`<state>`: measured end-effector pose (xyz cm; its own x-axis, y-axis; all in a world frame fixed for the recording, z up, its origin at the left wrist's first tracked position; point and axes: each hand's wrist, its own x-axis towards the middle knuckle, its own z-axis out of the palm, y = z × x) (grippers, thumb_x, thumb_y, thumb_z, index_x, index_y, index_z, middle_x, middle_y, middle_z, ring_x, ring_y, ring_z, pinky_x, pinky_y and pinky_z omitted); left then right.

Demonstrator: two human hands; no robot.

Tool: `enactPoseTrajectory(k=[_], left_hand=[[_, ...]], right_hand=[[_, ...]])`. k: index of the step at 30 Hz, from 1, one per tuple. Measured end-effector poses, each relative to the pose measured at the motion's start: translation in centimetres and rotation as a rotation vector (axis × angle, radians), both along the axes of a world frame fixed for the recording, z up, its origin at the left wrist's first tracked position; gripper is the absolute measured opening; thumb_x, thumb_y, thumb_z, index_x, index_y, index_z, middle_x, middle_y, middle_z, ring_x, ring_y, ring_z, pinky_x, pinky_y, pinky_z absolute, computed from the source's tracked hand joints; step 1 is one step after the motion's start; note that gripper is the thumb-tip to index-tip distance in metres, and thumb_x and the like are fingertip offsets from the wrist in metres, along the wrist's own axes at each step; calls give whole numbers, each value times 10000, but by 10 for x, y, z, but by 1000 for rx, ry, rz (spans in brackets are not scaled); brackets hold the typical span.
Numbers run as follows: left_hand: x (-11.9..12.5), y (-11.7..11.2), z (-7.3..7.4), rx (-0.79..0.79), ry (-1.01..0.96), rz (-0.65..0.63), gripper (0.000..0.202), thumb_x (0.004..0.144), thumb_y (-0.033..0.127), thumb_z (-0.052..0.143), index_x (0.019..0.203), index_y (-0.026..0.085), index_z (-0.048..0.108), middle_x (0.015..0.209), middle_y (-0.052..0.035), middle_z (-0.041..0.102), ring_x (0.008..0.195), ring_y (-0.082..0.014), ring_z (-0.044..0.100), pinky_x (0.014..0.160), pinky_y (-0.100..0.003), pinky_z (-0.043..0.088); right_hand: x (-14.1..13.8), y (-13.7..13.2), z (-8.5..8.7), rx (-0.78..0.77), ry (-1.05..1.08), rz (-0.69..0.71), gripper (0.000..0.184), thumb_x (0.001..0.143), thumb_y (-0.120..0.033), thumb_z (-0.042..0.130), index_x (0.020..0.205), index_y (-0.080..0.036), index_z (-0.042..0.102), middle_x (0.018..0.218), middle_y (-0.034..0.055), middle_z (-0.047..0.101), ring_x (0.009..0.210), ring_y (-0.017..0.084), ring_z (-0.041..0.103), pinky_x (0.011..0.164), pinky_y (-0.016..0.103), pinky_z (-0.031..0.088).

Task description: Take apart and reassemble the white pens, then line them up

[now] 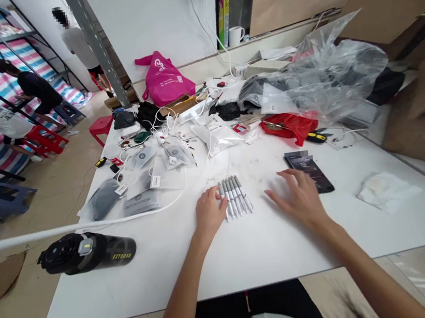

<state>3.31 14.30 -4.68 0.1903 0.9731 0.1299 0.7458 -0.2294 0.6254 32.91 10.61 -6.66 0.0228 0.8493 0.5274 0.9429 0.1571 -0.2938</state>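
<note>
Several grey marker pens (235, 196) lie side by side in a neat row on the white table (248, 251). My left hand (208, 212) rests against the left side of the row, fingers curled, thumb touching the nearest pen. My right hand (299, 196) lies flat on the table to the right of the pens, fingers spread, holding nothing. A black phone (309, 171) lies just beyond its fingertips.
A black bottle (87, 252) lies on its side at the front left. Packaged items in clear bags (148, 175), white cables, a pink bag (165, 79), a red bag (290, 125) and a big clear plastic bag (323, 76) crowd the far half. A crumpled tissue (387, 190) lies right. People work at the far left.
</note>
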Motion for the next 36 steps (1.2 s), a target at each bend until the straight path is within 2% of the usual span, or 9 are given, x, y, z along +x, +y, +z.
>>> enactPoseTrajectory(k=[3, 6, 9, 11, 16, 19, 23, 30, 36], left_hand=[[12, 12, 7, -33, 103, 0, 341, 978, 251, 628, 1318, 254, 630, 1036, -55, 755, 1016, -261, 712, 857, -367, 514], [17, 18, 11, -82, 144, 36, 353, 930, 250, 659, 1282, 249, 662, 1002, -58, 766, 982, -271, 727, 806, -360, 512], [15, 20, 10, -121, 62, 86, 326, 865, 224, 698, 1190, 246, 713, 940, -41, 773, 859, -246, 727, 789, -357, 512], [10, 21, 7, -134, -95, 119, 288, 826, 203, 722, 1111, 241, 742, 882, -23, 768, 783, -211, 707, 785, -342, 517], [-10, 26, 9, -179, -783, 129, 208, 849, 330, 770, 1008, 195, 777, 904, -48, 753, 817, -182, 688, 643, -266, 498], [-20, 30, 16, -237, -1068, 79, 265, 842, 384, 818, 1012, 182, 794, 893, -56, 748, 799, -174, 678, 624, -265, 490], [-23, 32, 19, -279, -1237, 90, 292, 823, 368, 854, 1040, 179, 803, 937, -69, 776, 841, -175, 717, 716, -279, 520], [-17, 32, 13, -428, -1463, 72, 313, 768, 338, 888, 999, 160, 776, 949, -60, 787, 925, -202, 784, 813, -286, 576], [-14, 31, 9, -518, -1525, 4, 360, 765, 325, 892, 1032, 163, 713, 1024, -74, 803, 1031, -225, 793, 883, -310, 593]], right_hand=[[-39, -3, 4, -65, 31, 190, 558, 1005, -554, 646, 1432, -213, 538, 1367, 193, 589, 1241, 364, 583, 1053, 553, 502], [-66, 2, 7, -133, 24, 333, 604, 986, -587, 667, 1440, -209, 539, 1380, 203, 561, 1231, 371, 563, 1041, 563, 505], [-81, 14, 8, -174, -1, 435, 660, 963, -648, 672, 1438, -203, 562, 1396, 211, 543, 1248, 387, 536, 1043, 577, 498], [-84, 22, 8, -196, -24, 481, 683, 962, -670, 661, 1447, -198, 567, 1416, 214, 538, 1273, 393, 524, 1054, 583, 489], [-85, 26, 5, -196, -10, 482, 596, 1012, -581, 614, 1482, -220, 547, 1452, 201, 527, 1292, 388, 516, 1064, 586, 483], [-84, 25, 3, -181, 24, 465, 564, 1011, -537, 621, 1486, -242, 546, 1442, 191, 527, 1280, 387, 519, 1068, 592, 486], [-83, 25, 3, -177, 47, 455, 543, 1020, -506, 610, 1486, -235, 551, 1436, 196, 533, 1280, 387, 530, 1071, 594, 493], [-85, 24, 8, -200, -45, 584, 708, 969, -679, 648, 1533, -266, 533, 1553, 188, 521, 1428, 405, 475, 1165, 613, 434], [-84, 26, 6, -195, -3, 531, 703, 974, -689, 641, 1508, -241, 544, 1518, 196, 547, 1374, 392, 507, 1139, 612, 442]])
